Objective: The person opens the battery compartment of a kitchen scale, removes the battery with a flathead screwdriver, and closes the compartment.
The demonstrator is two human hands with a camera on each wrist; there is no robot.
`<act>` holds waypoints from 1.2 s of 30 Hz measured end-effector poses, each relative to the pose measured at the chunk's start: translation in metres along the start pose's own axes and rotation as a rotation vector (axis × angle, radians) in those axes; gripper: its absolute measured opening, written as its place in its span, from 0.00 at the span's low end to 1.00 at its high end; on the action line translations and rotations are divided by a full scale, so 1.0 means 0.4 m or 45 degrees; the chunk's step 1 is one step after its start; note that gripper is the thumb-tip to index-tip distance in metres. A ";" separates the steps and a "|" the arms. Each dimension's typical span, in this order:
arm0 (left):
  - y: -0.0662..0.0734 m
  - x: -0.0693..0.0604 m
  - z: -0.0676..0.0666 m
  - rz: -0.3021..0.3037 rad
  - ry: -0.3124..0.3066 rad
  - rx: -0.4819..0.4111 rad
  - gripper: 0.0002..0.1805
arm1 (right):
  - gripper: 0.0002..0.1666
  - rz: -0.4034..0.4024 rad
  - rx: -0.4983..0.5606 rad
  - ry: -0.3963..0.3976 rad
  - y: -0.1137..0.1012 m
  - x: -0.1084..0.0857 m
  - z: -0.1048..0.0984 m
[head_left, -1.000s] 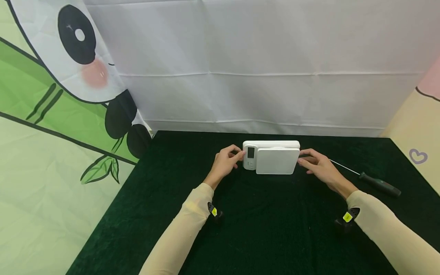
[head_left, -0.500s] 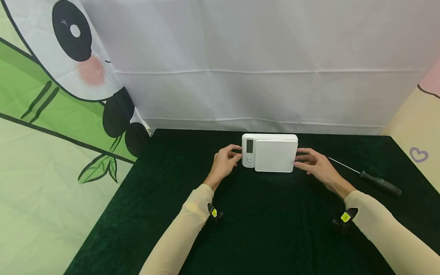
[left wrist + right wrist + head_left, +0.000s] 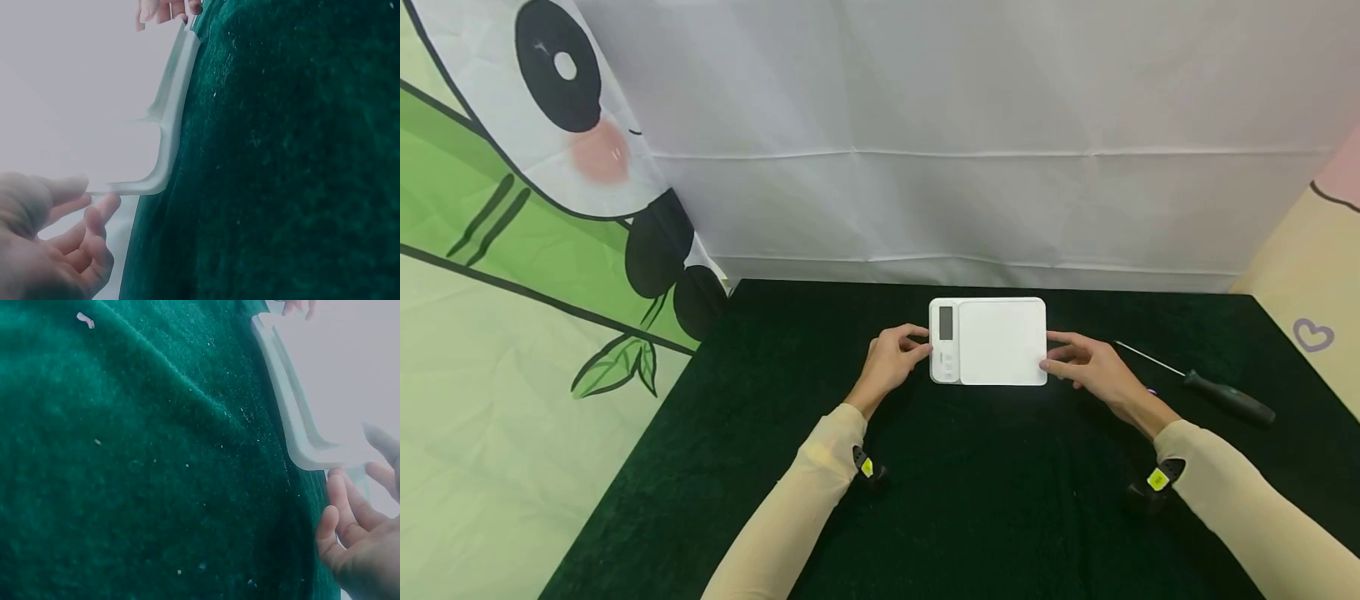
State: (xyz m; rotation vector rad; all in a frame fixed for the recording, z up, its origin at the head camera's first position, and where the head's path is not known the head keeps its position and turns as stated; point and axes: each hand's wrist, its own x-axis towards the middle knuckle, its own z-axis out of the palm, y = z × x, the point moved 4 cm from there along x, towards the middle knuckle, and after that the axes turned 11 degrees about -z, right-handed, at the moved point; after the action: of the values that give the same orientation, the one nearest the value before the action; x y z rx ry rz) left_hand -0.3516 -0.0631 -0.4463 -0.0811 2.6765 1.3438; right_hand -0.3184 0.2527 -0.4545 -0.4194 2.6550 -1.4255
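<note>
A white kitchen scale [image 3: 1002, 343], with a small dark display on its left side, is held between both hands at the far part of the table. My left hand [image 3: 886, 367] pinches its left edge with thumb and fingers. On the opposite edge, the thumb and fingers of my right hand [image 3: 1099, 377] grip it. The scale's platform faces the head camera. Both wrist views show the scale [image 3: 94, 106] washed out by glare, with a rounded corner beside each hand.
A screwdriver [image 3: 1228, 402] with a dark handle lies to the right of my right hand. Dark green cloth [image 3: 970, 492] covers the table. A white curtain [image 3: 970, 150] hangs behind it, and a printed panda drape [image 3: 565, 208] is on the left.
The scale has tilted so that its platform now faces the head camera more squarely; before, its top side edge showed. Both hands have stayed at its ends, shifting only slightly.
</note>
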 end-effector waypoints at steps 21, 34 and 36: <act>-0.006 -0.006 0.054 -0.165 -0.117 0.155 0.12 | 0.54 -0.008 -0.260 -0.216 0.000 -0.018 0.035; 0.048 0.056 0.063 -0.052 -0.035 0.543 0.14 | 0.50 -0.015 -0.542 -0.097 -0.022 -0.050 0.079; 0.061 0.070 0.069 0.014 -0.045 0.596 0.16 | 0.46 0.010 -0.551 -0.056 -0.028 -0.060 0.089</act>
State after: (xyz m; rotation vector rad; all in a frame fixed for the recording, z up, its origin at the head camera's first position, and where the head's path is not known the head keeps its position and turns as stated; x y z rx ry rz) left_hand -0.3793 -0.0261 -0.4474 0.0101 2.8818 0.6813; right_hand -0.2858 0.2253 -0.4661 -0.4661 2.9139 -0.8175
